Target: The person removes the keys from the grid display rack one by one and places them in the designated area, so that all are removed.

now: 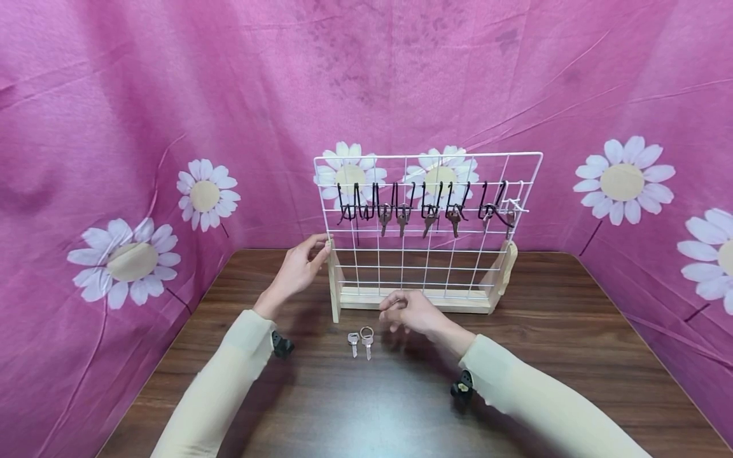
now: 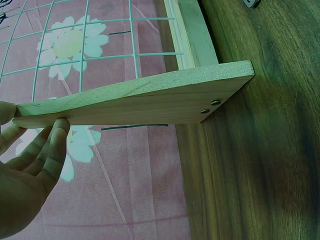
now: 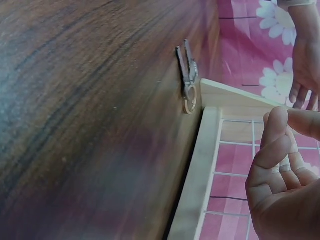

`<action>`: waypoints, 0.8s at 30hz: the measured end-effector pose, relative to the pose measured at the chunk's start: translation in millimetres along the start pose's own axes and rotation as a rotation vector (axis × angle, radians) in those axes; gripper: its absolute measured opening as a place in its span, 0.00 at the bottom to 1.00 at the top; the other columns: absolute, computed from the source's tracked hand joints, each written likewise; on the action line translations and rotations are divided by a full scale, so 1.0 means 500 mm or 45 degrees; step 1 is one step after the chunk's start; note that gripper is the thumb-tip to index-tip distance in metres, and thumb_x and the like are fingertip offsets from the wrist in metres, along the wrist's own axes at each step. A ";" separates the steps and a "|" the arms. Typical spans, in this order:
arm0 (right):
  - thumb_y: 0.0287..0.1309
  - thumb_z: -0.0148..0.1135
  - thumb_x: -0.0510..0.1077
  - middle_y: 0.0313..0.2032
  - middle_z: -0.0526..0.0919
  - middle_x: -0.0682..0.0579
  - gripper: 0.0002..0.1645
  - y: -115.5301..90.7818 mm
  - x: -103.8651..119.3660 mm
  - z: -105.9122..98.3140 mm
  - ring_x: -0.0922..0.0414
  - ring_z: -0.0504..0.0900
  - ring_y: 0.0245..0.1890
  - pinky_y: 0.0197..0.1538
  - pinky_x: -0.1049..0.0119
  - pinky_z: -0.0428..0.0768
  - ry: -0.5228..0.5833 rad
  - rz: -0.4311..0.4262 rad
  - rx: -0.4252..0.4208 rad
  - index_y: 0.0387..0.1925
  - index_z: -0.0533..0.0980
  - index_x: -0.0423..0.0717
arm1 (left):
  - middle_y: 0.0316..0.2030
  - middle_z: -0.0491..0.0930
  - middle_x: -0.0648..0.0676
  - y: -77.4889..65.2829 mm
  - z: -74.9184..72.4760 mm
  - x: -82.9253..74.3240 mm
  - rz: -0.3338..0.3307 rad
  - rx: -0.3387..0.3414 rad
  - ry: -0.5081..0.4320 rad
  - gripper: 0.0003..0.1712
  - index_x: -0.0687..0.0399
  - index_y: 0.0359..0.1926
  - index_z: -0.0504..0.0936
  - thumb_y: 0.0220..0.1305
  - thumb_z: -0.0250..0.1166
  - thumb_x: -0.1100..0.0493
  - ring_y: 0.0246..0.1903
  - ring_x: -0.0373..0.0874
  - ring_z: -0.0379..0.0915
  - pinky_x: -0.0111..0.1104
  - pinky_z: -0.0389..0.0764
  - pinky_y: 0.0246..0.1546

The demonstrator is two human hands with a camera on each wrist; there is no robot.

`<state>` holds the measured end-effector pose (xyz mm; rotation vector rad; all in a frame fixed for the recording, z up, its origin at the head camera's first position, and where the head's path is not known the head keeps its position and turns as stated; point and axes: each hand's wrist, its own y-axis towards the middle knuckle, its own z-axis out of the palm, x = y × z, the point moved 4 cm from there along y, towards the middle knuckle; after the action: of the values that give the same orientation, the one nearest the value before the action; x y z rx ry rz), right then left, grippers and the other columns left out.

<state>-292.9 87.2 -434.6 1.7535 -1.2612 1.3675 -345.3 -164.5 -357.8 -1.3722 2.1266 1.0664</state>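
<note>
A white wire grid rack (image 1: 335, 286) stands upright on a pale wooden base (image 1: 412, 302). My left hand (image 1: 298, 264) holds the rack's left wooden side panel (image 2: 140, 107) near its upper end, thumb on one face and fingertips on the other. In front of the base my right hand (image 1: 415, 312) hovers with loosely bent fingers and nothing between them. Just left of it, two silver keys (image 1: 368, 343) lie on the table, with a metal key ring (image 3: 190, 102) at their heads.
Black hooks (image 1: 375, 194) line the grid's upper part, and several keys (image 1: 455, 222) hang there. A white hook (image 1: 513, 205) is at the right end. The brown wooden table (image 1: 572, 356) backs onto a pink flowered cloth (image 1: 275, 95).
</note>
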 end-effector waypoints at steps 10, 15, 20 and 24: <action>0.55 0.70 0.38 0.33 0.89 0.41 0.14 -0.001 0.030 -0.018 0.59 0.82 0.20 0.19 0.68 0.76 -0.015 -0.038 -0.054 0.44 0.81 0.38 | 0.52 0.84 0.63 -0.001 0.000 0.002 -0.009 0.000 0.010 0.21 0.56 0.63 0.76 0.75 0.56 0.53 0.45 0.57 0.85 0.45 0.88 0.46; 0.55 0.69 0.38 0.28 0.89 0.51 0.12 0.001 0.038 -0.027 0.59 0.83 0.20 0.19 0.66 0.76 0.002 -0.043 -0.077 0.42 0.81 0.41 | 0.52 0.84 0.62 -0.001 0.000 0.000 -0.016 0.003 0.009 0.21 0.56 0.63 0.76 0.75 0.56 0.53 0.44 0.56 0.86 0.44 0.88 0.45; 0.57 0.67 0.39 0.32 0.90 0.47 0.13 -0.001 0.051 -0.033 0.58 0.83 0.22 0.19 0.68 0.75 0.026 -0.069 -0.059 0.44 0.81 0.40 | 0.52 0.85 0.62 -0.002 0.000 -0.002 -0.022 -0.002 0.003 0.21 0.56 0.63 0.76 0.75 0.56 0.53 0.43 0.55 0.87 0.42 0.89 0.44; 0.58 0.67 0.40 0.33 0.90 0.47 0.16 -0.002 0.061 -0.040 0.58 0.83 0.23 0.19 0.70 0.75 0.015 -0.091 -0.051 0.47 0.79 0.36 | 0.52 0.85 0.62 -0.002 0.000 -0.002 -0.020 -0.006 0.002 0.21 0.57 0.63 0.75 0.75 0.56 0.53 0.42 0.55 0.87 0.42 0.89 0.44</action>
<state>-299.2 94.8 -399.3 1.7438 -1.2001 1.3015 -344.0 -164.2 -357.5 -1.3903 2.1122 1.0646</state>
